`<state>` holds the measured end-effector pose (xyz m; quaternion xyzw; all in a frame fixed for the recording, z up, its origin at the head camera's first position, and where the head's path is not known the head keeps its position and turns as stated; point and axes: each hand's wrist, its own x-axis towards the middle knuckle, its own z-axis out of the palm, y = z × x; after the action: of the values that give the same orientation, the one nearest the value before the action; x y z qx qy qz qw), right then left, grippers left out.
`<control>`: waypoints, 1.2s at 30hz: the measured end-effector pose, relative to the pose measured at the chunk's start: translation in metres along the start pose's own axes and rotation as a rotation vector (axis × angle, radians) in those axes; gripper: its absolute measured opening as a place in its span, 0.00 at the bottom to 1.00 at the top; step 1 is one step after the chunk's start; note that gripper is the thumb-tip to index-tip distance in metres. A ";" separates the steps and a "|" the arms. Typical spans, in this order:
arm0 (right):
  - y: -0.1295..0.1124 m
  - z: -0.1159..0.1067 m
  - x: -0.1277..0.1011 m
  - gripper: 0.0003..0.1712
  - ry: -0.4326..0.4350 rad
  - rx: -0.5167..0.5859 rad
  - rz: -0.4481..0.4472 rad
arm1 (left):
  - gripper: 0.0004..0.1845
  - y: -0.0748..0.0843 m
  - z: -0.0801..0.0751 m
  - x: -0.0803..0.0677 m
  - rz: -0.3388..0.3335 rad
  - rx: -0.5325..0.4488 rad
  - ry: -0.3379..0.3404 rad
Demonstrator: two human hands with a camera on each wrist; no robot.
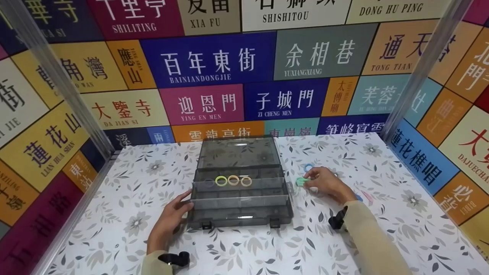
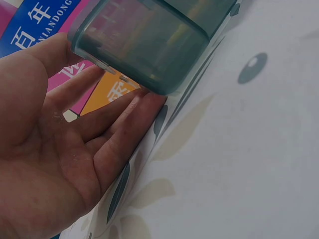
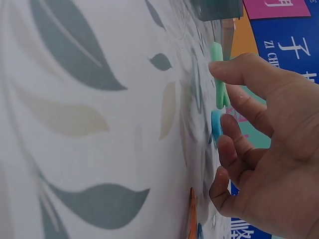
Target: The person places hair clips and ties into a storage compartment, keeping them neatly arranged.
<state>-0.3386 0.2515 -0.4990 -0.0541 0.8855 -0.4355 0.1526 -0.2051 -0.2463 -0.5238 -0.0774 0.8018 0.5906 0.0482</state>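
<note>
- Nearest the camera, the left hand (image 1: 170, 222) lies with straight, relaxed fingers against the front left corner of the box (image 1: 240, 191), holding nothing.
- Grey and translucent, the box sits mid-surface (image 1: 126, 214), its lid raised at the far side, long axis running left to right.
- Right of the box, the right hand (image 1: 328, 185) pinches a green ring (image 1: 301, 181); a blue ring (image 1: 308, 167) lies just beyond.
- Inside the box sit three rings (image 1: 233, 180).

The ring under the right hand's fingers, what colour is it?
The ring is light green, touched by the right hand. It shows best in the right wrist view.
</note>
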 end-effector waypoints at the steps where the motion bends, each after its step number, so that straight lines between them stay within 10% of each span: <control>1: -0.002 -0.001 0.000 0.17 0.003 -0.006 -0.006 | 0.29 0.000 0.000 0.000 0.002 0.002 -0.001; 36: -0.084 0.028 0.021 0.10 0.072 -0.125 -0.246 | 0.29 -0.001 -0.001 0.001 0.042 0.035 0.000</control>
<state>-0.3530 0.1739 -0.4539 -0.1562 0.9026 -0.3964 0.0624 -0.2057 -0.2480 -0.5244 -0.0597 0.8133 0.5776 0.0373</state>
